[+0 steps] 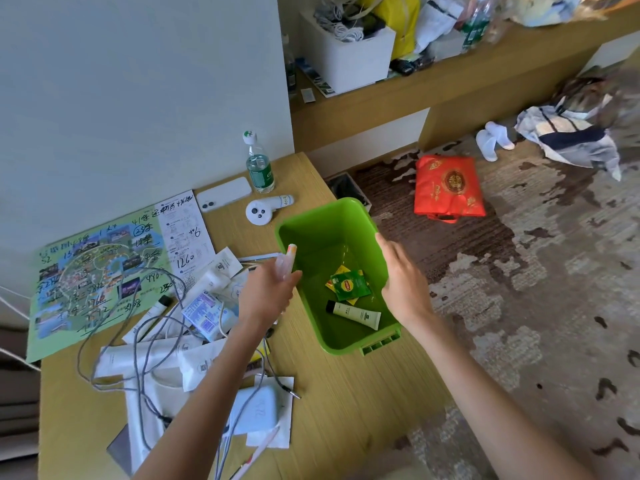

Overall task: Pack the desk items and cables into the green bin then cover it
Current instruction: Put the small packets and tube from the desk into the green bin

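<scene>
The green bin (311,233) stands on the wooden desk (346,393) at its right edge. Inside lie tea sachets (349,284) and a small cream tube (353,314). My left hand (268,292) grips a clear wrapped item with an orange-and-white tip (286,261) just over the bin's left rim. My right hand (403,282) rests on the bin's right rim, thumb inside the wall. To the left of the bin lie grey cables (138,341), paper packets (207,306), a pale blue power bank (256,410) and a second tube (159,306).
A white phone (225,195), a white controller (266,207) and a water bottle (259,168) sit at the desk's back. A green map sheet (93,278) lies at the left. A red bag (448,185) and clothes lie on the carpet to the right.
</scene>
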A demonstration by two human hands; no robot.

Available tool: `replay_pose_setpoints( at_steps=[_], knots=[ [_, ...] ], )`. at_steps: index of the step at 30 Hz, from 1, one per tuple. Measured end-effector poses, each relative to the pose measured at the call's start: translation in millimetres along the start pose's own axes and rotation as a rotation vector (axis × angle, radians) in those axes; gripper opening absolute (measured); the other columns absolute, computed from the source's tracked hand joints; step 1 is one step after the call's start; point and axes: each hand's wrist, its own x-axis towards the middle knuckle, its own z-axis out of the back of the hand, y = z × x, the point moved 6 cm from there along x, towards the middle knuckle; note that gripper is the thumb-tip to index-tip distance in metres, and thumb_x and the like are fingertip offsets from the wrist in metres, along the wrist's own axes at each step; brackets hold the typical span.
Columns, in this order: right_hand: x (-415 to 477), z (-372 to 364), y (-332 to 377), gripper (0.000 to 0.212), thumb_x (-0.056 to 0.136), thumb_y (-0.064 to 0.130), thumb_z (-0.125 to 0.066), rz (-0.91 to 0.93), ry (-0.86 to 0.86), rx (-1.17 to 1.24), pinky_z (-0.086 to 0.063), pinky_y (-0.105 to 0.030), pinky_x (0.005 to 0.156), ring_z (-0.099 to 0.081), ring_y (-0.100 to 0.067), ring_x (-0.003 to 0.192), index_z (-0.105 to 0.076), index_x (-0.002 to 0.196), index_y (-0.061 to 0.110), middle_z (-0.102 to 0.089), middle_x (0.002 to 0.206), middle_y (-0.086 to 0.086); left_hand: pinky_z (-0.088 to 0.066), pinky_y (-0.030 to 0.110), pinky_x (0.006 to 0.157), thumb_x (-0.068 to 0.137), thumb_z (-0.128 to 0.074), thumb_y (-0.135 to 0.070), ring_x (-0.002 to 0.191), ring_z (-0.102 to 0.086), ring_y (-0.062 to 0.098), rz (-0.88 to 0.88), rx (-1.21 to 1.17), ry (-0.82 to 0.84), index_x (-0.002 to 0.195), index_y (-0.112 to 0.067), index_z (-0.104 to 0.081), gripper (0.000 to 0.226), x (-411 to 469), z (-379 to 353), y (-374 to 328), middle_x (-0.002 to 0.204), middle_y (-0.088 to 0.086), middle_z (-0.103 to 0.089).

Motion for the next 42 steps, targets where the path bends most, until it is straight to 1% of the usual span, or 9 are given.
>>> replay_pose_setpoints(
  at_steps=[4, 9, 12, 16, 19, 23, 29, 37, 42],
  knots=[
    [-9.8, 6.2, -7.4, 0.081, 0.082, -0.011, -0.064, -0.004, -0.028, 0.020, -0.057, -0.028, 0.076, -0.066, -0.025, 0.107, -0.028, 0.150, 0.016, -0.043, 0.150, -0.008, -0.038, 0.034, 0.051, 0.092, -0.057, -0.041, 0.063, -0.058, 0.030, -0.198, 0.170, -0.148, 0.096, -0.012, -0.049, 0.030, -4.2, 3.7, -39.1, 0.072, 0.007, -0.062],
    [-19.5, 8.1, -17.1, 0.072, 0.092, -0.001, -0.057, 0.025, -0.020, 0.035, -0.047, -0.019, 0.061, -0.067, -0.023, 0.101, -0.025, 0.151, 0.024, -0.047, 0.148, -0.004, -0.050, 0.035, 0.056, 0.095, -0.053, -0.033, 0.068, -0.060, 0.024, -0.534, 0.392, 0.076, 0.110, -0.015, -0.049, 0.024, -6.9, -53.5, -86.7, 0.085, 0.000, -0.059],
    [-20.0, 5.8, -20.1, 0.074, 0.093, -0.001, -0.056, 0.007, -0.002, 0.067, -0.038, -0.011, 0.053, -0.066, -0.022, 0.101, -0.021, 0.152, 0.026, -0.043, 0.151, -0.002, -0.054, 0.038, 0.073, 0.094, -0.053, -0.027, 0.092, -0.064, 0.028, -0.518, 0.633, 0.280, 0.118, -0.014, -0.052, 0.027, -6.5, -96.0, -78.9, 0.102, 0.007, -0.063],
    [-20.2, 2.8, -19.8, 0.082, 0.088, -0.006, -0.060, 0.002, 0.013, 0.088, -0.047, -0.015, 0.054, -0.067, -0.017, 0.097, -0.021, 0.153, 0.025, -0.043, 0.150, -0.004, -0.046, 0.036, 0.074, 0.094, -0.054, -0.024, 0.106, -0.062, 0.030, -0.488, 0.804, 0.425, 0.122, -0.014, -0.050, 0.030, -12.8, -130.1, -54.5, 0.114, 0.009, -0.062],
    [-20.2, 2.6, -19.6, 0.089, 0.085, -0.010, -0.061, -0.011, 0.032, 0.082, -0.059, -0.030, 0.061, -0.068, -0.017, 0.097, -0.017, 0.153, 0.026, -0.040, 0.152, -0.005, -0.048, 0.039, 0.083, 0.095, -0.053, -0.025, 0.112, -0.058, 0.029, -0.471, 0.829, 0.459, 0.129, -0.014, -0.047, 0.037, -14.3, -134.7, -45.8, 0.123, 0.009, -0.059],
    [-21.5, 3.6, -16.8, 0.085, 0.085, -0.008, -0.062, 0.013, 0.004, 0.063, -0.058, -0.027, 0.067, -0.065, -0.020, 0.106, -0.021, 0.153, 0.022, -0.043, 0.150, -0.006, -0.052, 0.040, 0.086, 0.095, -0.054, -0.034, 0.110, -0.059, 0.026, -0.531, 0.693, 0.337, 0.125, -0.020, -0.054, 0.033, -10.0, -111.9, -59.3, 0.120, 0.004, -0.060],
    [-23.0, 12.4, -0.8, 0.063, 0.089, 0.005, -0.062, 0.115, -0.108, -0.113, -0.041, -0.037, 0.107, -0.045, -0.023, 0.131, -0.034, 0.145, 0.012, -0.043, 0.145, -0.007, -0.054, 0.041, 0.074, 0.096, -0.053, -0.021, 0.100, -0.059, 0.020, -0.617, 0.397, -0.001, 0.112, -0.017, -0.063, 0.019, -15.4, -41.2, -65.8, 0.108, 0.000, -0.062],
    [-43.2, 7.1, 43.1, 0.056, 0.085, 0.010, -0.065, 0.087, -0.148, -0.123, -0.036, -0.044, 0.111, -0.038, -0.029, 0.137, -0.045, 0.138, 0.010, -0.040, 0.148, -0.014, -0.050, 0.031, 0.062, 0.095, -0.056, -0.023, 0.077, -0.063, 0.014, -0.301, 0.152, -0.230, 0.101, -0.022, -0.066, 0.012, -40.4, 39.5, 19.5, 0.098, -0.007, -0.067],
    [-67.5, -16.5, 101.4, 0.049, 0.086, 0.002, -0.061, 0.273, -0.086, 0.029, -0.045, -0.039, 0.103, -0.046, -0.025, 0.130, -0.050, 0.133, 0.008, -0.043, 0.144, -0.011, -0.050, 0.032, 0.062, 0.094, -0.057, -0.017, 0.077, -0.064, 0.018, -0.084, 0.153, -0.258, 0.099, -0.018, -0.067, 0.012, -70.9, 58.2, 98.5, 0.101, 0.000, -0.069]
  ],
)
